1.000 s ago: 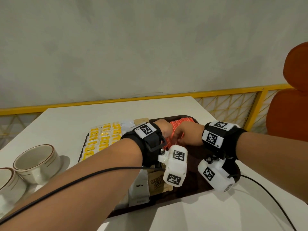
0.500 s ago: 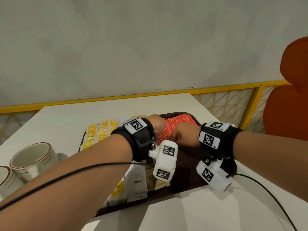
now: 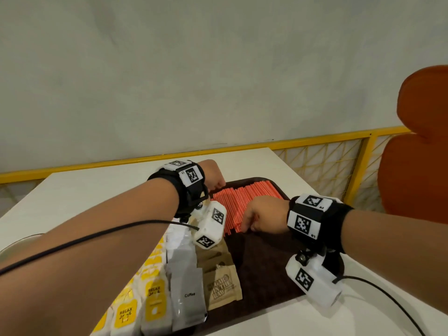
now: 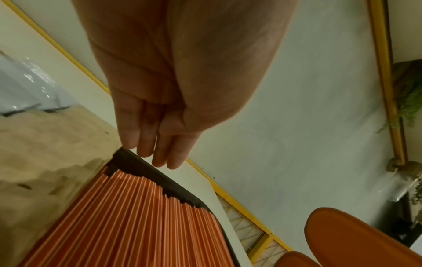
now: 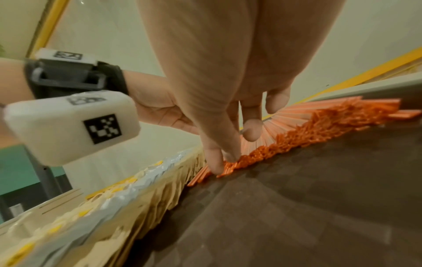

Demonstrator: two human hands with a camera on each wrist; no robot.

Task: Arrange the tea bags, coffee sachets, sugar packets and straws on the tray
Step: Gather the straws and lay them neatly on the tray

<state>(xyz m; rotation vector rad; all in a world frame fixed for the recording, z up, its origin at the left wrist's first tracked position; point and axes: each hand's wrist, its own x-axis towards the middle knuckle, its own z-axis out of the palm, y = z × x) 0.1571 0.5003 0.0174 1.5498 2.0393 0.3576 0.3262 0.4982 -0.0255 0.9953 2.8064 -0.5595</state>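
Head view. A dark brown tray (image 3: 264, 267) sits on a white table (image 3: 80, 190), close to its right edge. Orange straws (image 3: 244, 202) lie side by side in the tray's far right corner. Along the tray's left side run three rows from near edge to far: yellow-labelled tea bags (image 3: 126, 314) outermost, grey coffee sachets (image 3: 186, 299) next, brown sugar packets (image 3: 224, 289) innermost. The left hand (image 3: 214, 175) is at the tray's far edge, by the far ends of the straws. The right hand (image 3: 264, 215) is at the near ends of the straws, fingers pointing down. A cup rim (image 3: 14, 246) shows at the table's left edge.

Left wrist view. The left hand (image 4: 173, 101) has its fingers (image 4: 160, 153) straight and close together, tips just over the tray's far rim (image 4: 160, 173); it has hold of nothing. The straws (image 4: 137, 225) fan out below it.

Right wrist view. The right hand (image 5: 228, 90) has its fingers loosely extended; thumb and forefinger tips (image 5: 214, 162) press on the near ends of the straws (image 5: 297, 133) at the left end of the row. I cannot tell whether a straw is pinched between them. The tray floor (image 5: 297, 207) near the hand is bare.
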